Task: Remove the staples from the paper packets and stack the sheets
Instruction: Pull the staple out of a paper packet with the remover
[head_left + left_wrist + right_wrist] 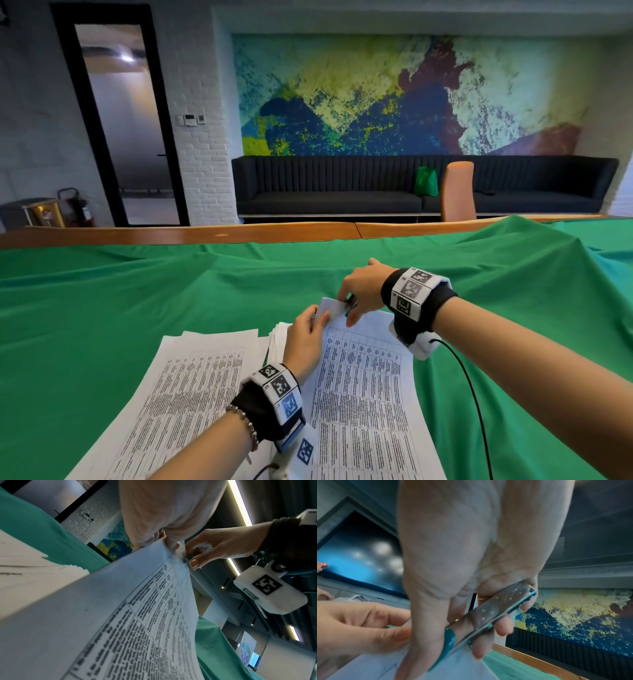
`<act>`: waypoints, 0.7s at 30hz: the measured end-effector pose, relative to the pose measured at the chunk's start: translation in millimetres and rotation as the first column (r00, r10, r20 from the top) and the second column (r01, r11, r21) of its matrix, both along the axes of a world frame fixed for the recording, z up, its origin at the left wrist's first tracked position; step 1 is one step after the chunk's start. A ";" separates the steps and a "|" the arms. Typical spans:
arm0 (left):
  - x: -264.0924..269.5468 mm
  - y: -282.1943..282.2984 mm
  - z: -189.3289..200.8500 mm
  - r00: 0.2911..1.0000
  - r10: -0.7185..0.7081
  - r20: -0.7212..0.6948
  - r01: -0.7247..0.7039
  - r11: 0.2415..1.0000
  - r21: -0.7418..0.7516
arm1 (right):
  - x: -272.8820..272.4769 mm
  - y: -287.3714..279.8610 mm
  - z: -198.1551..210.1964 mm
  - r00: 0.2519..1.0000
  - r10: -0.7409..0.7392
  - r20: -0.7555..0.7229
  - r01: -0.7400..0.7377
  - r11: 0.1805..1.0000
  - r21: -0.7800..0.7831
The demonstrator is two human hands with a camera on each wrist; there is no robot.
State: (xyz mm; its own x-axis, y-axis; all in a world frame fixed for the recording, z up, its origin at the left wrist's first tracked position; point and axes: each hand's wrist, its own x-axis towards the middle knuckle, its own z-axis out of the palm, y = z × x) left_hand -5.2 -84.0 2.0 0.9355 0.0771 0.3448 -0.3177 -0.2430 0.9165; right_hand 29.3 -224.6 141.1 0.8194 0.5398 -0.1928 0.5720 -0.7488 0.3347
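A printed paper packet [363, 394] lies on the green cloth with its far corner lifted. My left hand [308, 329] pinches that corner [169, 547] between thumb and fingers. My right hand [356, 294] grips a teal and metal staple remover [481, 623], thumb on one side, fingers on the other. The remover's tip [187, 559] meets the lifted corner right beside my left fingertips. The staple itself is too small to make out. A stack of loose printed sheets [191, 383] lies to the left of the packet.
Green cloth [102, 308] covers the table, bunched into folds at the far right. A black cable [476, 404] runs from my right wrist toward the near edge. More white sheets [279, 337] peek out behind my left hand. A wooden table edge [171, 233] and orange chair [457, 192] stand beyond.
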 end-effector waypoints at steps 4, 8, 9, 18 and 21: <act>-3.5 1.1 -3.4 0.996 -0.051 -0.075 0.056 0.996 0.067 | -1.2 -2.3 1.0 1.000 -0.006 -0.013 0.005 1.000 -0.020; -8.9 1.6 -11.4 0.986 -0.051 -0.161 0.085 0.974 0.211 | -1.4 -4.5 0.1 1.000 -0.005 -0.017 0.005 1.000 -0.020; -9.1 1.9 -12.2 0.988 -0.040 -0.147 0.072 0.973 0.220 | -2.0 -4.0 0.2 1.000 0.003 -0.008 -0.003 1.000 -0.017; -17.6 -9.0 0.2 0.995 -0.053 -0.086 0.075 0.958 0.278 | -13.0 12.4 13.7 0.992 0.106 0.062 -0.097 0.987 -0.128; -18.0 -11.4 0.6 0.992 -0.062 -0.110 0.088 0.962 0.258 | -17.0 14.7 15.6 0.987 0.134 0.087 -0.112 0.969 -0.222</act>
State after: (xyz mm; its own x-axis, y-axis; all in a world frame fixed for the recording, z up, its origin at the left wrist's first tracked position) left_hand -23.2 -95.4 2.5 0.9657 -0.0753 0.2484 -0.2548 -0.4576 0.8519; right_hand 12.3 -209.9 156.7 0.7706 0.5919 -0.2362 0.6103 -0.5787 0.5409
